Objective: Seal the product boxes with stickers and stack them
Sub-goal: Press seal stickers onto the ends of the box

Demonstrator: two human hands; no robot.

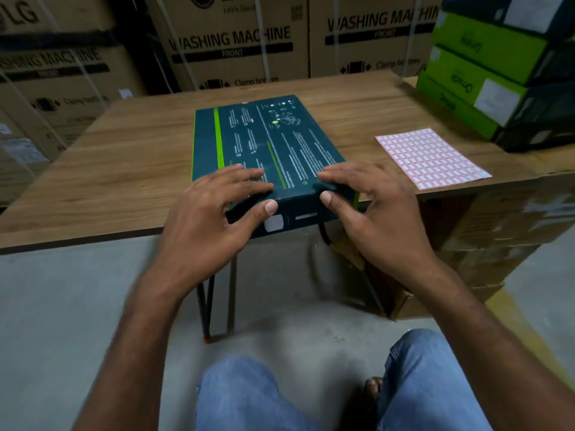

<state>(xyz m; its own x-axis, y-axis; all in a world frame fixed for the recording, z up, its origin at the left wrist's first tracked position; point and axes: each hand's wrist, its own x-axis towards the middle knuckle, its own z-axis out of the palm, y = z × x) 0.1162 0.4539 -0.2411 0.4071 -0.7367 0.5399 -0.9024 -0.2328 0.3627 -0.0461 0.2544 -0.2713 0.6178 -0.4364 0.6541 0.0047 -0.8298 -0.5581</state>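
A dark teal product box (267, 141) with a green stripe lies flat on the wooden table (124, 169), its near end jutting over the front edge. My left hand (217, 206) rests on the near left corner, fingers flat on the top and thumb pressed against the end flap. My right hand (367, 200) does the same at the near right corner. A small white sticker (273, 223) sits on the end flap just below my left thumb. A pink sheet of stickers (432, 157) lies on the table to the right of the box.
A stack of green and dark product boxes (485, 73) stands at the table's back right corner. Large washing machine cartons (236, 42) line the wall behind. Taped brown cartons (497, 231) sit under the table's right side. My knees are below the table edge.
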